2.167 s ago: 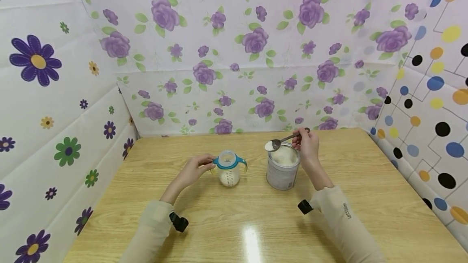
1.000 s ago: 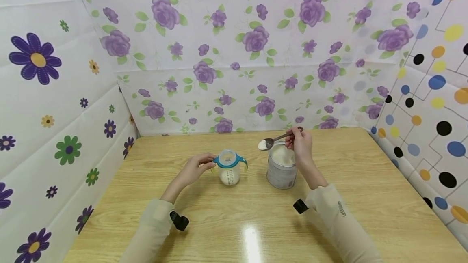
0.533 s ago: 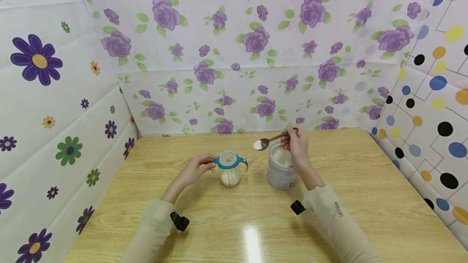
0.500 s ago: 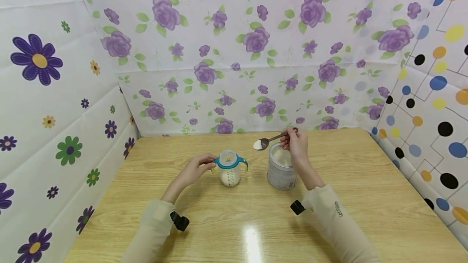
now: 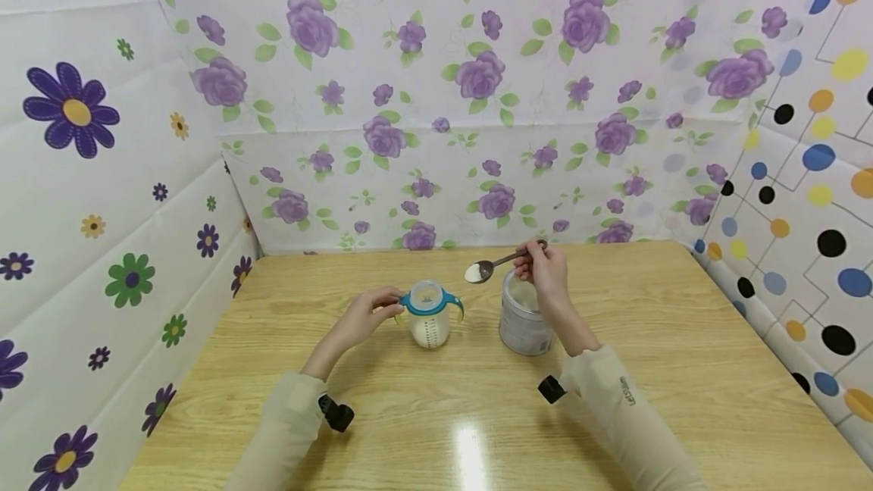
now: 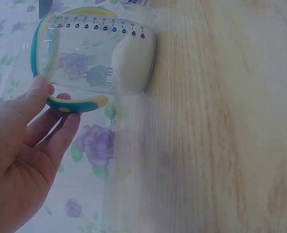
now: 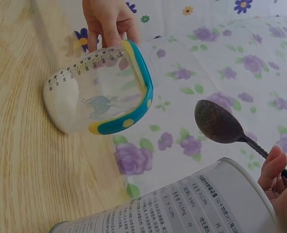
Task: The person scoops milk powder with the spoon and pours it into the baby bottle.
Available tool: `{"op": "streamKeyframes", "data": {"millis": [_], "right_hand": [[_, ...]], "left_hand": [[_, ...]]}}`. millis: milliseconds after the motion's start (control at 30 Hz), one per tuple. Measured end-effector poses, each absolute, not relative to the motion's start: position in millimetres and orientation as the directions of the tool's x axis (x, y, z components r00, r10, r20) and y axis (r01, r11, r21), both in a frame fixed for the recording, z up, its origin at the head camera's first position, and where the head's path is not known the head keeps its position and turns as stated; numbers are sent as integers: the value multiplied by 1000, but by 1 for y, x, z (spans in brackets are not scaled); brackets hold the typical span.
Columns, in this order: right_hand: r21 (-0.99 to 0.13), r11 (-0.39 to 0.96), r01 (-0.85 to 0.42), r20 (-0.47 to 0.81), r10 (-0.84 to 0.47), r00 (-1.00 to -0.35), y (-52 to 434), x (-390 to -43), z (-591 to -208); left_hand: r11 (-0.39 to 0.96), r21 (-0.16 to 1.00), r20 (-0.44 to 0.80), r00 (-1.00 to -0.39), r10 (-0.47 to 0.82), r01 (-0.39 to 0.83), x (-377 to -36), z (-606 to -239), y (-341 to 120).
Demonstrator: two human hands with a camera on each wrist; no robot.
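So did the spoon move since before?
Yes. The spoon slid left: its bowl was over the tin's rim, and now it hangs between the tin and the bottle.

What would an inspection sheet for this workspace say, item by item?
Surface: wooden table, with a bright glare patch near the front edge.
Job's things: handled bottle upright with white powder at its bottom; open tin beside it; spoon of white powder raised between tin and bottle.
Clutter: nothing seen.
Hands: left hand holds the bottle's handle; right hand pinches the spoon's stem above the tin.
Cables: nothing seen.
Surroundings: floral sheets behind and left, dotted sheet on the right.
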State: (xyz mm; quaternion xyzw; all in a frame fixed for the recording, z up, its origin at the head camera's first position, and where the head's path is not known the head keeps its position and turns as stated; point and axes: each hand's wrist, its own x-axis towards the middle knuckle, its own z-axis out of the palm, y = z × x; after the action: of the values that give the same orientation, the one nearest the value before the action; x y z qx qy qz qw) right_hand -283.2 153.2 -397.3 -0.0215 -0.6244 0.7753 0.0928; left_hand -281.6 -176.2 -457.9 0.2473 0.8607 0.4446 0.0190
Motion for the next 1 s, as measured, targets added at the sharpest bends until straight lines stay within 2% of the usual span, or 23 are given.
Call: {"op": "streamKeyframes", "data": {"millis": [233,467,633,767,1000], "right_hand": [[-974,-192,-123,95,148,-984,149,-284,-399],[-977,-179,-114,92,127,-988,145,-286,-401],[-977,-186,-108,91,100,-991,142,-284,-400],[-977,-183,-106,95,64,-993,141,-282,-399],[-975,-191,-112,113,5,-994,138,-281,-400]], "left_hand": [[489,769,187,-876,445,412,-280,-456,-175],[488,768,166,-865,473,415,-261,-427,-170],[479,770,175,-862,476,420,-257,-420,-168],[478,774,168,-863,476,415,-257,-422,-169],[486,767,189,-872,452,418,-282,-458,-177]]}}
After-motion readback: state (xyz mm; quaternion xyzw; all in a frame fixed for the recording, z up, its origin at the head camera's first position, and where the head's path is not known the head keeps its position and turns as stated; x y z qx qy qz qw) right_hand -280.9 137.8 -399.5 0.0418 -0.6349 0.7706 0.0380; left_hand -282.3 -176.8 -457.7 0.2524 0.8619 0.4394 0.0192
